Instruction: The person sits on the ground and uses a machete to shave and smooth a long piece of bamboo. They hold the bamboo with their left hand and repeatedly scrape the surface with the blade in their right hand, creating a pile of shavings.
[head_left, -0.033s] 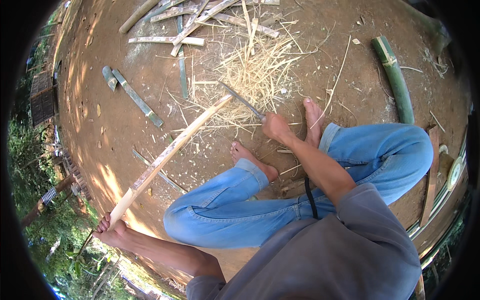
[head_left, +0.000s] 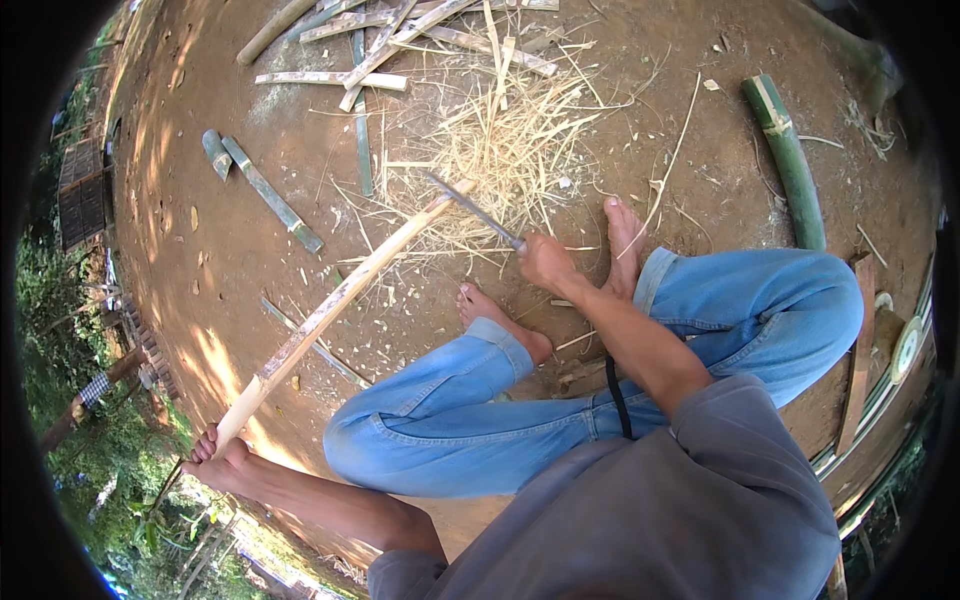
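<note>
A long, pale split-bamboo strip [head_left: 322, 318] slants from the lower left toward the shavings near my feet. My left hand [head_left: 222, 464] is closed around its near end. In my right hand [head_left: 546, 264] is a knife with a long dark blade [head_left: 478, 214], fingers wrapped round the handle, which they mostly hide. The blade lies across the strip close to its far end. Under and beyond that end spreads a heap of thin pale shavings [head_left: 520, 150].
Several split bamboo pieces [head_left: 385, 55] lie stacked at the top. Shorter green bamboo pieces [head_left: 272, 192] rest on the dirt at left, and a thick green bamboo length [head_left: 790, 170] at right. My bare feet [head_left: 505, 322] are beside the shavings. Plants [head_left: 95, 500] edge the far left.
The knife and my right hand have shifted slightly left and nearer to me, so the blade crosses the strip a little farther from its tip. My left hand keeps its grip.
</note>
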